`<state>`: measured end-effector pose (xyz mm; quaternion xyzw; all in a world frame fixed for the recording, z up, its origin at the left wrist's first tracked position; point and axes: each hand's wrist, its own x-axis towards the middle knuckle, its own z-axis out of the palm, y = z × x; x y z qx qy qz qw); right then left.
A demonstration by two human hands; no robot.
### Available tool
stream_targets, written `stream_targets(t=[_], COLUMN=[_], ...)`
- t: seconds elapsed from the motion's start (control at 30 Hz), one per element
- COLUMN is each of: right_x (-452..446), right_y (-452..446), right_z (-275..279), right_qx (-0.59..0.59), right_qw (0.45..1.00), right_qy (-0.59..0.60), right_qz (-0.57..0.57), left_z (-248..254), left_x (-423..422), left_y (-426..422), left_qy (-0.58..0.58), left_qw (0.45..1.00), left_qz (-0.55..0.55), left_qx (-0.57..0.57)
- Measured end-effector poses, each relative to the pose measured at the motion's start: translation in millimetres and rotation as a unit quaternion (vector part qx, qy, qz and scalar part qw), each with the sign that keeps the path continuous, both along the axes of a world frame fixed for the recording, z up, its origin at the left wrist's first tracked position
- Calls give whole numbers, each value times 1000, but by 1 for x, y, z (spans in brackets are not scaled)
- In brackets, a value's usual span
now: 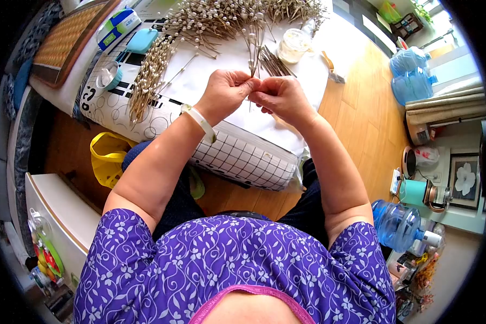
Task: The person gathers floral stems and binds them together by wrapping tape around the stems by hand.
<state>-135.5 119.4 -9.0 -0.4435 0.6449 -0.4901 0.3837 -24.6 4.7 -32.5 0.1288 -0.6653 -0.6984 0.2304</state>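
Observation:
Over the near part of the table, my left hand (225, 93) pinches a small bunch of thin stems with white bud tips (255, 46), which stands up and away from me. My right hand (284, 98) meets it at the fingertips, closed around the lower ends of the same stems; what else its fingers hold is hidden. A large pile of similar budded stems (216, 21) lies along the back of the table. Another bundle of budded stems (146, 89) lies to the left. Bare dark sticks (274, 62) lie just beyond my right hand, beside a clear plastic tub (294, 45).
The table (302, 116) has a white covering with a black grid on its front edge. On its left are a light blue box (142, 40), a small blue cup (109, 75) and a blue-green packet (118, 28). A yellow bag (107, 159) stands on the wooden floor; water bottles (410, 75) are at right.

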Motion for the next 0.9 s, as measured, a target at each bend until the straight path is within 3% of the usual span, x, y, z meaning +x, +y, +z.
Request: stream_targets(t=[0.1,0.17,0.33,0.4,0.43,0.63,0.8,0.9], right_x=[0,3,2,-1,-4,2,0,1], right_y=[1,0,-1,0,0,2,0,0], right_z=[5,-2,-6,-5,-8,2,-11,-11], right_qx=[59,-6,-15,3,-1,51,-15,-25], right_qw=[997,999,1000,1000,999,999,995,998], right_qy=[47,34,25,28,35,6,94,42], right_qz=[-8,-10,3,9,9,-14,-9,-27], left_z=[10,7,7,18,17,3,6,6], left_x=[4,3,3,4,3,2,2,0], left_y=[-2,-6,-12,-5,-5,-12,-8,-9], left_qy=[-37,-49,-112,-15,-16,-31,-27,-17], left_qw=[999,998,990,993,987,999,999,998], left_qz=[-12,-16,-33,-62,-83,-33,-21,-28], left_qx=[-18,-27,-77,101,133,26,30,45])
